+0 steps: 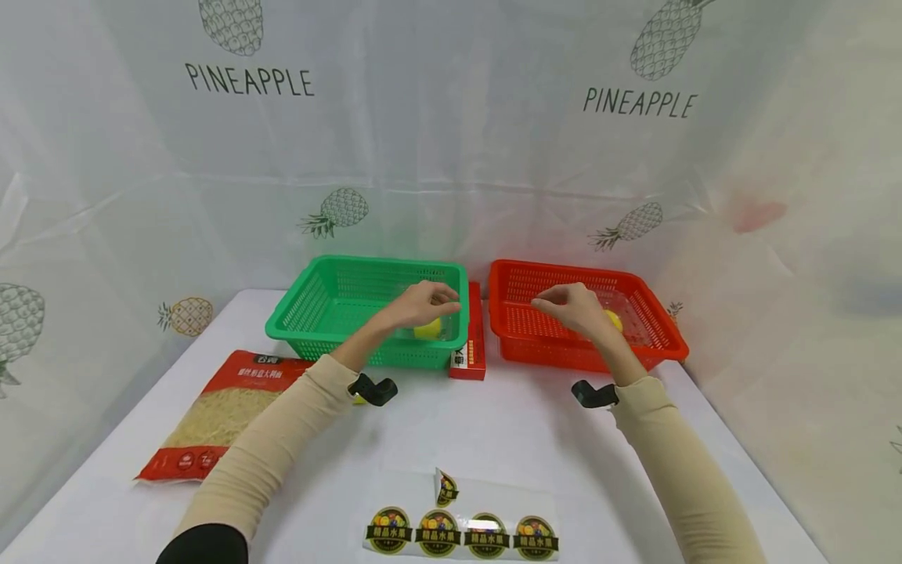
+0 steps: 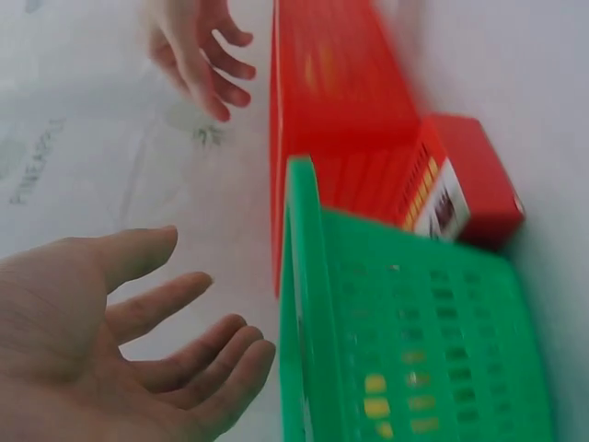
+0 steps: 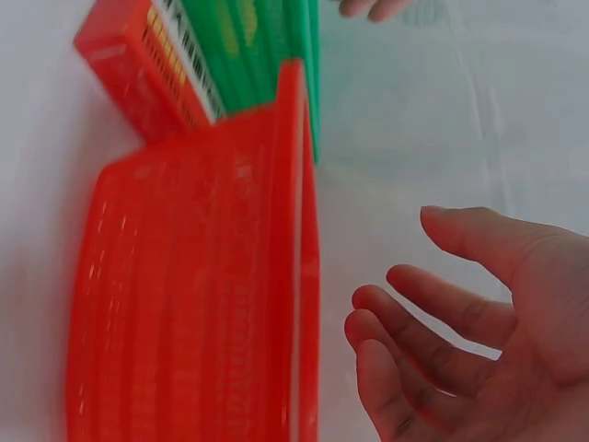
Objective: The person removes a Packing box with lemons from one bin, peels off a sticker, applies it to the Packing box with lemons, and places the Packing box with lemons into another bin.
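My left hand [image 1: 421, 305] hovers over the right end of the green plastic basket [image 1: 310, 338], fingers loosely bent and holding nothing. Beneath it in that basket lies a yellow item [image 1: 427, 330], partly covered by the hand; its kind is unclear. Over the red plastic basket [image 1: 543, 356] hangs my right hand [image 1: 576, 307], also with nothing in its grasp. A yellow round item [image 1: 614, 319] shows behind that hand, by a clear plastic container [image 1: 634, 317] inside the red basket. In both wrist views, the fingers are spread and relaxed, apart from the basket rims.
A narrow red box [image 1: 475, 337] stands between the baskets. At left lies a red pasta bag [image 1: 218, 415], with a small yellow thing [image 1: 360, 399] mostly hidden by the left wrist. Round fruit stickers [image 1: 439, 533] on a sheet lie at the front. A pineapple-print curtain [image 1: 451, 141] hangs behind.
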`<act>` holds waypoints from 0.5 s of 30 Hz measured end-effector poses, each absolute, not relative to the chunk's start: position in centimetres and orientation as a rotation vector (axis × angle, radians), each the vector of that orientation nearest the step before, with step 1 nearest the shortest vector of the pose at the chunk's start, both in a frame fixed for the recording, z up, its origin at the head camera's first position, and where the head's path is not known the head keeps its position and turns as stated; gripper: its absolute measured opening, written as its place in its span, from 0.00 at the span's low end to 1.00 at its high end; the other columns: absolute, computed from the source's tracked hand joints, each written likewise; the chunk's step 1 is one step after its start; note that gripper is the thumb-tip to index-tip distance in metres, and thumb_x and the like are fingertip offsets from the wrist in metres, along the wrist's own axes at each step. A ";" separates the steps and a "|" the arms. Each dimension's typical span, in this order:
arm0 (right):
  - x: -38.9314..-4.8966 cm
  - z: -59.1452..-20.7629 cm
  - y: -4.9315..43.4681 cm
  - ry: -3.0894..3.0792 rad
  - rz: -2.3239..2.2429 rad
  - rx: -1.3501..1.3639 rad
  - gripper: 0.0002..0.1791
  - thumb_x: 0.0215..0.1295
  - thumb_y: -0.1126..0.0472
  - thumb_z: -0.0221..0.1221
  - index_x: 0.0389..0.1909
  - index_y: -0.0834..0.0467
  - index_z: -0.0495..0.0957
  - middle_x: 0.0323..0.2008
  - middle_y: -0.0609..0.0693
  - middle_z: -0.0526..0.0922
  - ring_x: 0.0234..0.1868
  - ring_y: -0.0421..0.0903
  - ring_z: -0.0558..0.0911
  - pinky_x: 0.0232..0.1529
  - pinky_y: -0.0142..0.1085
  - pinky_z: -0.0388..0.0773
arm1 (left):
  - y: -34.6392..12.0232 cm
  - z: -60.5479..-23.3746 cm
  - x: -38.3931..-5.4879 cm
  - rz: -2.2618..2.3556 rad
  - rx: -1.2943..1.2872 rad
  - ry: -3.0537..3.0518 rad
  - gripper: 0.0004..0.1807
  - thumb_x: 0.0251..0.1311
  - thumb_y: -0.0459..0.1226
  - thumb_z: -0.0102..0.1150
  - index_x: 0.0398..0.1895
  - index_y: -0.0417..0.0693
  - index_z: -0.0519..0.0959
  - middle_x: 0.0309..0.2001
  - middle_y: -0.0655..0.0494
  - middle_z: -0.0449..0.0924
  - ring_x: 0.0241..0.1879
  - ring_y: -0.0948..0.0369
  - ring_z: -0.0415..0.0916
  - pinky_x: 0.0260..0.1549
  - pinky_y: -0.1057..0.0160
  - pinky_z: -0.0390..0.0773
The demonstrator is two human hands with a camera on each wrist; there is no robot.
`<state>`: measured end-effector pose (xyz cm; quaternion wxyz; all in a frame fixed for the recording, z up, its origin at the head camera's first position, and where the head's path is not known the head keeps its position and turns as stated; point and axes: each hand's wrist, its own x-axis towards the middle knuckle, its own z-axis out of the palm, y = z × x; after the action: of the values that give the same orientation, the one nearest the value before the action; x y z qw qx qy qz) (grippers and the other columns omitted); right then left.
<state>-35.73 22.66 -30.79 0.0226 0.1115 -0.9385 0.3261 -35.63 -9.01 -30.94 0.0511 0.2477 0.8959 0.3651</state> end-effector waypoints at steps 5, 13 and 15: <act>-35.5 -31.2 25.5 -2.902 0.988 0.288 0.25 0.68 0.43 0.58 0.56 0.56 0.79 0.52 0.59 0.82 0.36 0.52 0.79 0.31 0.36 0.77 | -6.8 -30.6 -35.5 1.155 0.774 2.682 0.20 0.70 0.45 0.54 0.60 0.47 0.77 0.57 0.48 0.79 0.58 0.52 0.75 0.57 0.52 0.77; -35.3 -31.7 28.7 -2.902 0.958 0.182 0.29 0.69 0.43 0.56 0.58 0.63 0.77 0.53 0.67 0.80 0.47 0.59 0.78 0.36 0.34 0.80 | -3.3 -31.1 -35.9 1.152 0.864 2.672 0.18 0.70 0.45 0.54 0.57 0.47 0.78 0.54 0.52 0.81 0.55 0.55 0.77 0.53 0.58 0.80; -35.4 -31.8 29.5 -2.911 0.923 0.165 0.33 0.69 0.40 0.55 0.59 0.65 0.75 0.56 0.69 0.79 0.53 0.62 0.77 0.40 0.35 0.82 | -2.5 -31.3 -36.0 1.132 0.904 2.675 0.18 0.70 0.44 0.54 0.57 0.47 0.78 0.53 0.52 0.82 0.54 0.56 0.78 0.50 0.60 0.81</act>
<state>-35.36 29.48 -31.80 0.0416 0.0540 -0.9510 0.3015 -36.04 -2.52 -31.32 0.0496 0.2968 0.8783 0.3717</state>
